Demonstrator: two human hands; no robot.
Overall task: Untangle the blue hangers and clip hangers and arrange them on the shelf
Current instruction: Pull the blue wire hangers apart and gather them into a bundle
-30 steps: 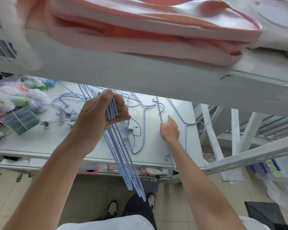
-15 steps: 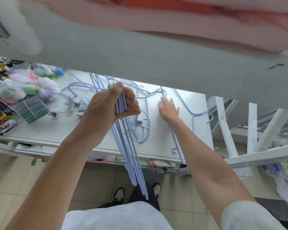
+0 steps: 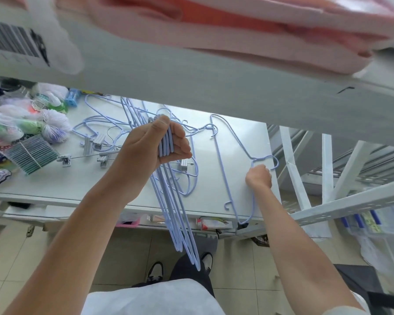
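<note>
A single blue hanger [image 3: 237, 169] lies near the shelf's [image 3: 214, 201] right edge, pulled clear of the tangle [image 3: 132, 130]; the right hand [image 3: 258, 177] clenches its neck to lift it. The left hand [image 3: 152, 144] grips a gathered bundle [image 3: 178, 214], likely keeping sorted ones together.

I see pink folded fabric [image 3: 248, 35] up top w/ a barcode label [image 3: 11, 43] at left. Bagged pom-poms [image 3: 52, 127], green bottle [image 3: 46, 102], banded green card stack [image 3: 32, 154] at shelf's left edge. Tiled floor [image 3: 23, 248] below.
</note>
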